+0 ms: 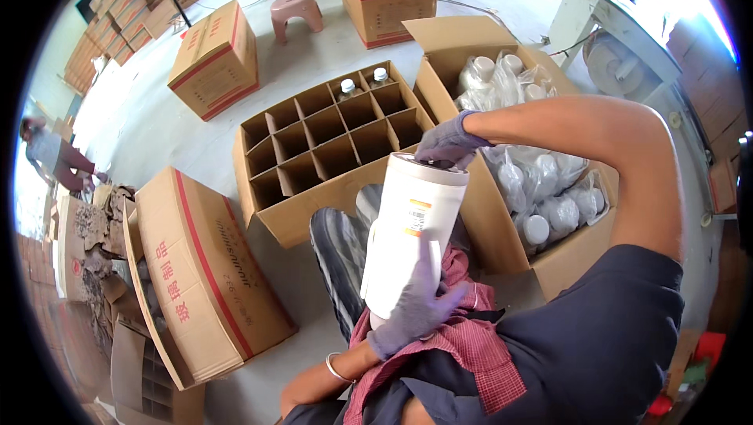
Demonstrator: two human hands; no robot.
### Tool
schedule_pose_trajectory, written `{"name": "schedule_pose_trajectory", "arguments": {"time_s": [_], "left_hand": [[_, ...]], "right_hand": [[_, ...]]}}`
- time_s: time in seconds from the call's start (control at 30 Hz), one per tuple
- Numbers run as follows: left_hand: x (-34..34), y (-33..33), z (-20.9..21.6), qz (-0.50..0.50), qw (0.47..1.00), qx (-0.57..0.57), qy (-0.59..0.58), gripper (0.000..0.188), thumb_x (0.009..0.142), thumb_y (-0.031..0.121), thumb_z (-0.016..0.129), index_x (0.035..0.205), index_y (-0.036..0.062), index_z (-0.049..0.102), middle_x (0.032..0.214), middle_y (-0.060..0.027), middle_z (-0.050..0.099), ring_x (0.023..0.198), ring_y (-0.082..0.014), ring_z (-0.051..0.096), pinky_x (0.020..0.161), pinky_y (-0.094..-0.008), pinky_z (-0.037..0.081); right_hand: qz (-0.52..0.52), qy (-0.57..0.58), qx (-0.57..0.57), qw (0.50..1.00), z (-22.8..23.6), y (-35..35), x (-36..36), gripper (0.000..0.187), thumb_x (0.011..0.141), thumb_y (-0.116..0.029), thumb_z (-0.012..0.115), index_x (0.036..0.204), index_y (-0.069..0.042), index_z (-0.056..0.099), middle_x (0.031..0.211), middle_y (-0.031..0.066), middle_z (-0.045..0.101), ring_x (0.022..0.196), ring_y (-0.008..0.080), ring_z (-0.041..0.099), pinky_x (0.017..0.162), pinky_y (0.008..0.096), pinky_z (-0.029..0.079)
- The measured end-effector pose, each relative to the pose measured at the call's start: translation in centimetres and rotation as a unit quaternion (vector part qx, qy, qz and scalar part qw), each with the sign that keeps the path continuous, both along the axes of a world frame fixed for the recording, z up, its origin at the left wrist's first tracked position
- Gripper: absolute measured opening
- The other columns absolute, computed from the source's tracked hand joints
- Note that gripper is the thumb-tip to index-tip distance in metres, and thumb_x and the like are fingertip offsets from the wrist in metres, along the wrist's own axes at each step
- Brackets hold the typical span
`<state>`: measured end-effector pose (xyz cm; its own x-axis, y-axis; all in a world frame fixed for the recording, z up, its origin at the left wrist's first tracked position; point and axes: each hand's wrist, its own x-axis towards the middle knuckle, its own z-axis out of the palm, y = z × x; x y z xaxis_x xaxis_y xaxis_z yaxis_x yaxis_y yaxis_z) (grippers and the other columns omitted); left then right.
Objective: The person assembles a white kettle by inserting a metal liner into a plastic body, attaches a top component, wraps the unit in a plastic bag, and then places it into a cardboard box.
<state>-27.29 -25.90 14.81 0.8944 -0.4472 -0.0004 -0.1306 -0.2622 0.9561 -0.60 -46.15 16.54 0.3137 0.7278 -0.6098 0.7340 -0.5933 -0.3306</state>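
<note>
A tall white plastic jar with a label stands upright over my lap. My left hand, in a purple glove, grips its lower body. My right hand, also gloved, rests on the jar's top rim, fingers closed on the lid area. Just beyond stands an open cardboard box with a divider grid; two capped bottles sit in its far cells, the other cells are hollow. To the right, an open carton holds several white jars wrapped in clear bags.
A closed carton with red stripes lies at my left. More sealed cartons and a pink stool stand on the grey floor beyond. A person bends at far left. A machine on a table is at upper right.
</note>
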Motion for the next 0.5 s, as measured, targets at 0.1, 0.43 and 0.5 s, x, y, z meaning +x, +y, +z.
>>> {"name": "schedule_pose_trajectory", "arguments": {"time_s": [0.1,0.43,0.5], "left_hand": [[0.8,3.6,-0.6,0.189,0.967,-0.154,0.069,0.08,0.092,0.021,0.062,0.151,-0.0051,0.014,0.072,-0.011,0.063,0.054,-0.0172,0.058,0.052,-0.0313,0.049],[1.4,9.9,0.2,0.283,0.93,-0.169,0.16,0.054,0.102,0.033,0.045,0.14,-0.0047,0.045,0.058,0.0042,0.052,0.038,-0.0007,0.036,0.036,-0.0183,0.029],[1.3,8.9,-0.2,0.299,0.926,-0.157,0.172,0.052,0.102,0.032,0.044,0.141,-0.0036,0.046,0.059,0.0042,0.053,0.038,-0.0005,0.036,0.036,-0.0183,0.029]], "right_hand": [[0.02,-0.16,0.092,0.983,3.1,5.2,-0.1,0.021,0.084,-0.02,0.065,0.093,-0.001,0.065,0.08,0.0101,0.067,0.073,0.0248,0.064,0.066,0.0362,0.05],[0.089,-0.11,0.075,0.987,10.9,11.8,-2.8,0.043,0.087,-0.042,0.06,0.103,-0.003,0.069,0.097,0.0179,0.069,0.095,0.0339,0.065,0.084,0.0419,0.049],[0.075,-0.106,0.042,0.991,10.5,11.5,-2.9,0.043,0.087,-0.042,0.062,0.105,-0.004,0.07,0.1,0.0165,0.07,0.099,0.0339,0.065,0.086,0.0413,0.049]]}}
